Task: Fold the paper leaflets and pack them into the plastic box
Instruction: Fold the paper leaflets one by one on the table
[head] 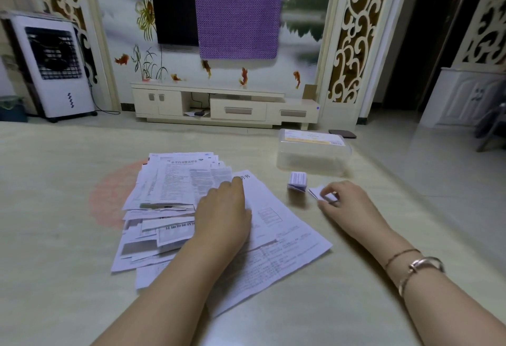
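A loose pile of leaflets [167, 203] lies on the table [54, 236] at nine o'clock; the left hand [224, 217] rests flat, fingers straight, on a large unfolded sheet [276, 239]. At two o'clock a small folded leaflet [297, 181] stands before the plastic box [313, 151], just beside the right hand [346, 203], which pinches another folded leaflet [317, 191].

Two folded leaflets [297, 180], one plastic box [313, 154]
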`<state>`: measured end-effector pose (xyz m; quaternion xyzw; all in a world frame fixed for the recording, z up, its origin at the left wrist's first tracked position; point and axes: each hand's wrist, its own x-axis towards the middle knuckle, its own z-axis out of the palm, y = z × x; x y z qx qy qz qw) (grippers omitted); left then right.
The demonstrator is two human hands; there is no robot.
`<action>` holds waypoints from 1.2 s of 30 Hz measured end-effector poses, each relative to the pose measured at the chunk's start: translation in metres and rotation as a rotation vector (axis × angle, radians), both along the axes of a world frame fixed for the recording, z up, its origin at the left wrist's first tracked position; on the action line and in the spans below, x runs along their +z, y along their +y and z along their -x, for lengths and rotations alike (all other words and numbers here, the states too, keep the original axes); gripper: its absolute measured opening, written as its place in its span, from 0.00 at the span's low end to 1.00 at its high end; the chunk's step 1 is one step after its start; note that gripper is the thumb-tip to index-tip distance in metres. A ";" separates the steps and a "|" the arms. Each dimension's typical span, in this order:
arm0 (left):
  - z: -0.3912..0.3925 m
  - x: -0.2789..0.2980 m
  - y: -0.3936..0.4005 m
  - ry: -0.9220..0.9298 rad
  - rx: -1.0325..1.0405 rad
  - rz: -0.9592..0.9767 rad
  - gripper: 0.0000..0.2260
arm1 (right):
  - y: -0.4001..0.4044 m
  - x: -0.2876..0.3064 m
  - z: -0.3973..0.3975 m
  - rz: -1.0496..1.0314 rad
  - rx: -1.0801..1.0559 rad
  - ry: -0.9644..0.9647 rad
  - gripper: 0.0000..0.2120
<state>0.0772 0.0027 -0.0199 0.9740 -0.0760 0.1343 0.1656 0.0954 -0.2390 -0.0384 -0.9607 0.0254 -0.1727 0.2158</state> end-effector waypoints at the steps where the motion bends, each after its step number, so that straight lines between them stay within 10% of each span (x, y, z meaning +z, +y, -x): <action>1: 0.001 0.001 0.000 -0.005 -0.010 0.033 0.15 | 0.001 -0.001 -0.001 0.033 -0.005 0.038 0.11; 8: 0.004 0.004 -0.001 -0.059 -0.049 0.131 0.10 | 0.025 0.025 0.031 -0.096 0.176 -0.325 0.10; 15: 0.003 0.002 -0.006 0.036 -0.233 0.365 0.07 | 0.062 0.021 0.043 -0.235 0.530 -0.072 0.19; 29: 0.003 0.005 -0.003 0.122 -0.172 0.393 0.04 | 0.046 0.016 0.026 -0.602 0.263 0.061 0.06; 36: 0.004 -0.005 -0.012 0.079 -0.147 0.317 0.23 | 0.051 0.007 0.023 -0.308 0.111 0.005 0.06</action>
